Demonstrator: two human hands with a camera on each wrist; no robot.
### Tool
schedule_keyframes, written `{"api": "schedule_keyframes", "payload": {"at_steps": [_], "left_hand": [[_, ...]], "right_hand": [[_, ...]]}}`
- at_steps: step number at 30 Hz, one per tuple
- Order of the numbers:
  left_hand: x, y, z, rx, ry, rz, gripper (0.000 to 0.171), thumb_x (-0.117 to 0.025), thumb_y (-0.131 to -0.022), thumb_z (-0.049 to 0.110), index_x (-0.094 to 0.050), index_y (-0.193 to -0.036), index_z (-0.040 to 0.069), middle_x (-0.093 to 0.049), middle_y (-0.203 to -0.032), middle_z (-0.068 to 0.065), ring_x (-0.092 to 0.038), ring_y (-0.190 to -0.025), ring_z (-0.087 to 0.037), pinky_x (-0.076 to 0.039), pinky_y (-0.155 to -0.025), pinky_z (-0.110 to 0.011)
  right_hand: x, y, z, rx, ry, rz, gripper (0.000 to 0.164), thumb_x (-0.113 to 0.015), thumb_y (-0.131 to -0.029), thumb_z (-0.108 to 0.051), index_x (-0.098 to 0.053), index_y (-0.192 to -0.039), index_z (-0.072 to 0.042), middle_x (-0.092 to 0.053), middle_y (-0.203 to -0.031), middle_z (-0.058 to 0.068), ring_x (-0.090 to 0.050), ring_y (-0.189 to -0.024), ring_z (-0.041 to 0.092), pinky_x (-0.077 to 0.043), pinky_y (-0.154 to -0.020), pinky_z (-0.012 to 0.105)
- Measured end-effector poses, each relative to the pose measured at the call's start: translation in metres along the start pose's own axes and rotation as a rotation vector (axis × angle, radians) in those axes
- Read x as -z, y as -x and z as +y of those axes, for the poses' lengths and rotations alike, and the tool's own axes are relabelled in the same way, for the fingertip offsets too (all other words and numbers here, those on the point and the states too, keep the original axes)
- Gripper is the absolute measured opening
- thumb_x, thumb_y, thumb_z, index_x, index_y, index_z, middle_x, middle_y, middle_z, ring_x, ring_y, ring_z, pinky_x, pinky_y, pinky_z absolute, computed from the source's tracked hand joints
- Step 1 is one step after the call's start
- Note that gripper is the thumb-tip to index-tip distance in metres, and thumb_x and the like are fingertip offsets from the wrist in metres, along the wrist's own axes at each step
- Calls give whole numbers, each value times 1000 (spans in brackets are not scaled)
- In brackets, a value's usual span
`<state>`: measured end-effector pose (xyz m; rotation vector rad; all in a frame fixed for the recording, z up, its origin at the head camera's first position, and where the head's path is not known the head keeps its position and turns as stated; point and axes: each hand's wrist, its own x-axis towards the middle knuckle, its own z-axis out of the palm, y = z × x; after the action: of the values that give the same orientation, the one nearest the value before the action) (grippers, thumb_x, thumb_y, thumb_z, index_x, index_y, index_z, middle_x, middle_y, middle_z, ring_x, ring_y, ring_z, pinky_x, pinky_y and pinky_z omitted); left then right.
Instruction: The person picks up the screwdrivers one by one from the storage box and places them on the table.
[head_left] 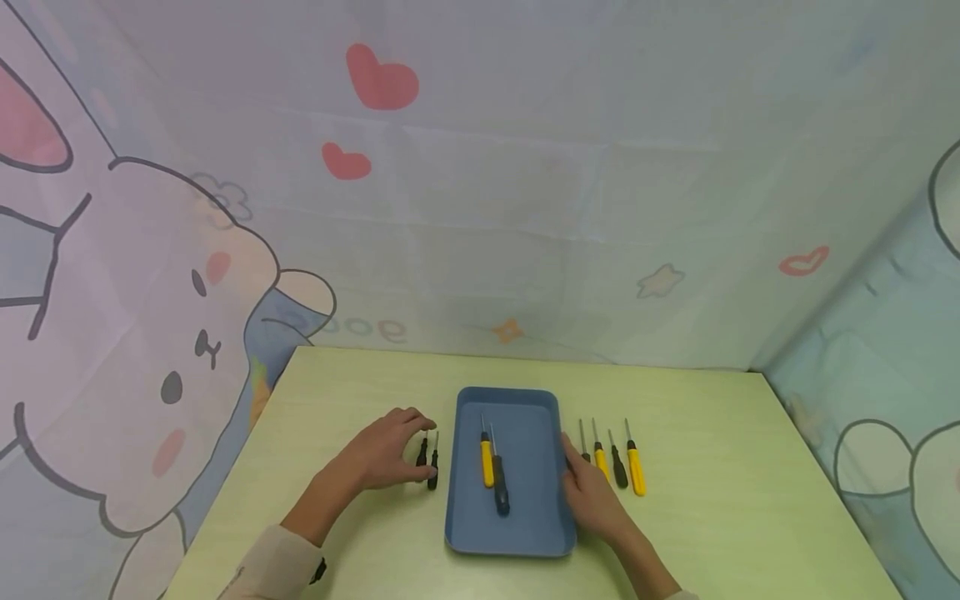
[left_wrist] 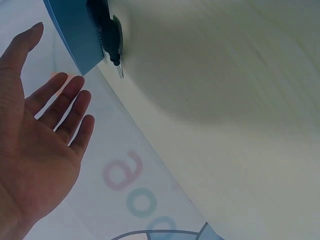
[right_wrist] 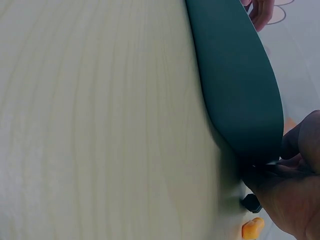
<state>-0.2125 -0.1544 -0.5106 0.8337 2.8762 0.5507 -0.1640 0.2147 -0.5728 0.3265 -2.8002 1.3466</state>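
Note:
My left hand (head_left: 386, 450) hovers around two small black screwdrivers (head_left: 432, 473) on the table, left of a blue tray (head_left: 468, 525). In the left wrist view its fingers are spread and relaxed, with nothing in the palm, and a dark screwdriver handle (left_wrist: 107, 37) shows beyond the fingertips. At the tray's right side my right hand (head_left: 596, 504) grips the edge. The right wrist view shows thumb and fingers pinching the tray's end (right_wrist: 250, 110). Inside the tray lie a yellow-handled screwdriver (head_left: 487, 462) and a larger black-handled one (head_left: 501, 487), side by side.
Several screwdrivers with yellow (head_left: 636, 472) or black (head_left: 618, 471) handles lie in a row right of the tray, partly behind my right hand. The pale wooden table (head_left: 720, 500) meets a printed cloth backdrop (head_left: 525, 208) at its far edge.

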Motion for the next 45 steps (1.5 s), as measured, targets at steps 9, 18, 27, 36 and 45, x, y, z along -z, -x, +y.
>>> {"api": "schedule_keyframes", "payload": {"at_steps": [9, 18, 27, 36, 45], "left_hand": [[0, 1, 8, -52, -20, 32, 68, -82, -90, 48, -63, -142, 8, -60, -142, -9, -56, -132, -32, -51, -108, -52], [-8, -4, 14, -76, -50, 73, 70, -84, -89, 48, -63, -142, 8, -60, -141, -8, -56, -130, -31, -53, -106, -50], [-17, -11, 20, -107, -50, 99, 73, -85, -87, 48, -62, -143, 7, -59, -143, -8, -54, -134, -30, -51, -109, -49], [-23, -16, 28, -122, -91, 152, 82, -86, -85, 52, -59, -146, 5, -56, -146, -9, -51, -139, -30, -49, -112, -48], [-33, -21, 33, -135, -114, 139, 87, -85, -84, 59, -56, -150, 10, -55, -149, -8, -50, -141, -27, -47, -115, -45]], "right_hand": [[-1, -2, 0, 4, 7, -1, 58, -47, -105, 4, -34, -161, 8, -47, -158, 28, -47, -70, 13, -47, -74, 29], [-1, 0, 2, 21, 26, 20, 58, -48, -104, 5, -36, -160, 8, -48, -157, 28, -55, -82, 17, -48, -77, 30], [-2, -1, 1, 26, 30, 18, 58, -48, -103, 6, -35, -160, 10, -46, -158, 29, -56, -84, 18, -48, -77, 31], [0, -2, 0, 27, 25, 15, 58, -48, -103, 6, -35, -160, 9, -45, -159, 28, -57, -88, 22, -48, -80, 32], [-1, -1, 1, 14, 20, 10, 57, -47, -104, 5, -35, -160, 9, -44, -160, 27, -57, -89, 20, -48, -82, 33]]}}
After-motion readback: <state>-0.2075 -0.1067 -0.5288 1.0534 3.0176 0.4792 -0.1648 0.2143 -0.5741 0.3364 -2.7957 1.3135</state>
